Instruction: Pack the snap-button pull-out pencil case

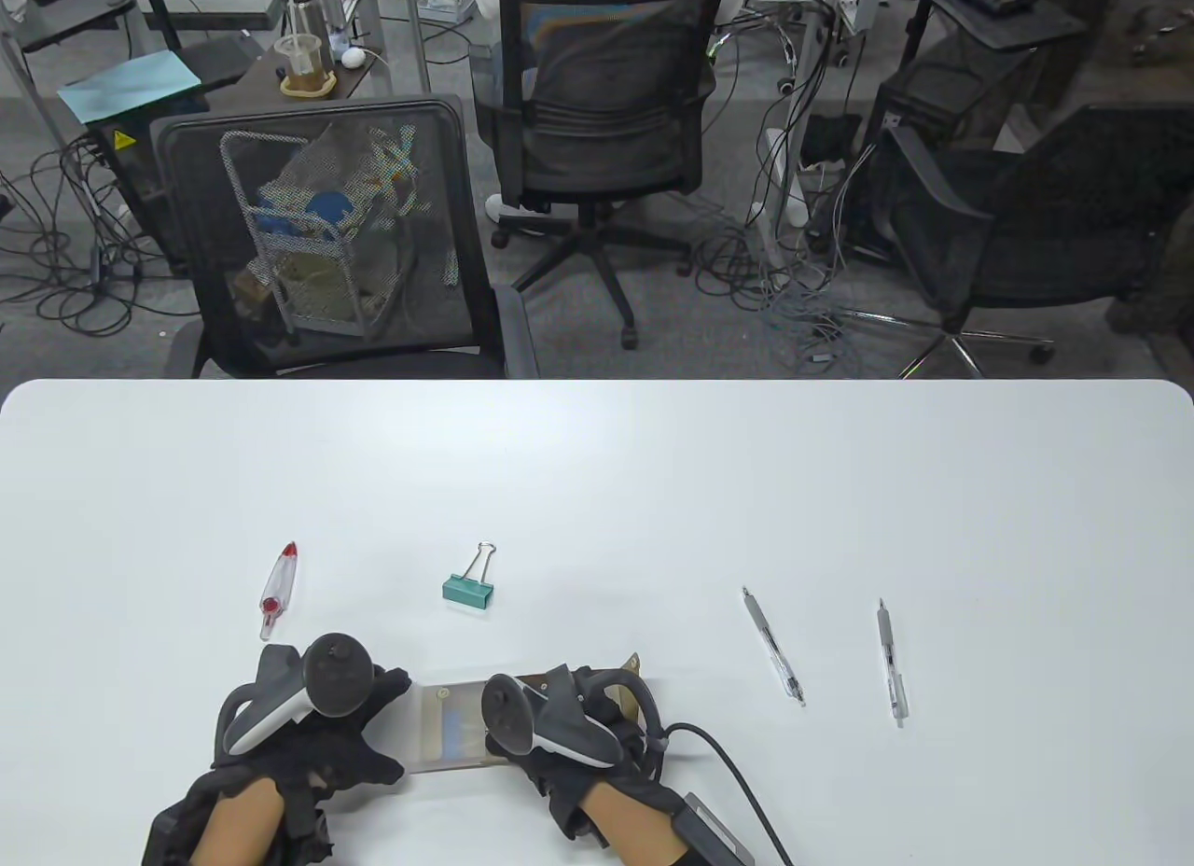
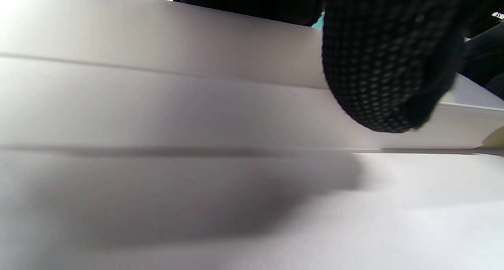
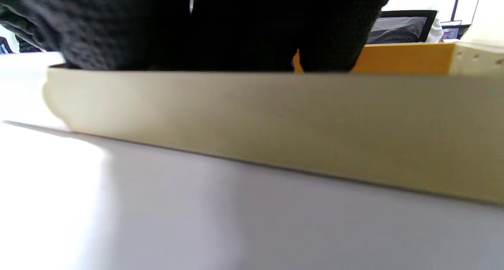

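Observation:
The pencil case (image 1: 448, 728), a pale, flat box, lies on the table near the front edge between my hands. My left hand (image 1: 359, 717) holds its left end; a gloved finger (image 2: 386, 73) lies against its pale side (image 2: 197, 104). My right hand (image 1: 569, 707) rests on its right part; the right wrist view shows gloved fingers (image 3: 197, 30) on top of the cream side (image 3: 275, 120), with an orange inner part (image 3: 405, 57) behind. Two pens (image 1: 773, 646) (image 1: 891, 662) lie to the right, a teal binder clip (image 1: 468, 586) and a red-tipped clear pen (image 1: 278, 590) lie further back.
The white table (image 1: 597, 474) reaches to a far edge, with black mesh office chairs (image 1: 317, 241) beyond it. A cable (image 1: 737, 782) runs from my right wrist toward the front edge.

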The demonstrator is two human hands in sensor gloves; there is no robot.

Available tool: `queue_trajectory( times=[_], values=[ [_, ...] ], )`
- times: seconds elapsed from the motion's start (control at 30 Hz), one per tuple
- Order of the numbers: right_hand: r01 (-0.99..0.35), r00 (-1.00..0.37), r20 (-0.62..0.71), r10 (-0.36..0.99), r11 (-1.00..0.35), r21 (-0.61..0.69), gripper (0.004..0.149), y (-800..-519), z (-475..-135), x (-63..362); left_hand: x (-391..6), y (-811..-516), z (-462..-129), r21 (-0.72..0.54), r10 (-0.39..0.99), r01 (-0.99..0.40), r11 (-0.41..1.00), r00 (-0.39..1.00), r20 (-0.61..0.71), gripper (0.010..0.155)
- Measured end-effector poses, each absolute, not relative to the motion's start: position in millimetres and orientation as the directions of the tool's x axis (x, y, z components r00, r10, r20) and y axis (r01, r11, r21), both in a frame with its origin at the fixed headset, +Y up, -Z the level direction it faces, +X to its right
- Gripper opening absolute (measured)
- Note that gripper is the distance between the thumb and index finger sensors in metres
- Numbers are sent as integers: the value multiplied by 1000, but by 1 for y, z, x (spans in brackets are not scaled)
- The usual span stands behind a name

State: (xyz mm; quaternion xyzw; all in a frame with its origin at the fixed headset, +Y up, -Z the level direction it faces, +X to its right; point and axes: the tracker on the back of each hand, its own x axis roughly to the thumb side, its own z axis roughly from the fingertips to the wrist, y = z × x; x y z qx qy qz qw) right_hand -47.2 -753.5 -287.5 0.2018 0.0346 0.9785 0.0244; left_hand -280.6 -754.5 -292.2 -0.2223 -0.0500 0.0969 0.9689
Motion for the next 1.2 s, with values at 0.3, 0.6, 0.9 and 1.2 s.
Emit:
queue_trajectory(
  times=[0.3,0.6,0.9,1.2],
  values=[
    [-129,-928,367,54,-974,-184,58,-709,-270,0,-281,-755,-292,-445,215,-171,879,975,50,92],
    [-141,-972,223,79,-949,-281,78,-718,-268,72,-281,-755,-292,-445,213,-169,879,976,49,92],
    [-135,-973,215,80,-959,-251,78,-727,-272,80,-280,-753,-291,-443,198,-155,883,979,54,93],
    [-165,-970,218,110,-953,-255,78,-727,-273,86,-264,-721,-304,-369,285,-265,891,958,-1,98]
  ],
)
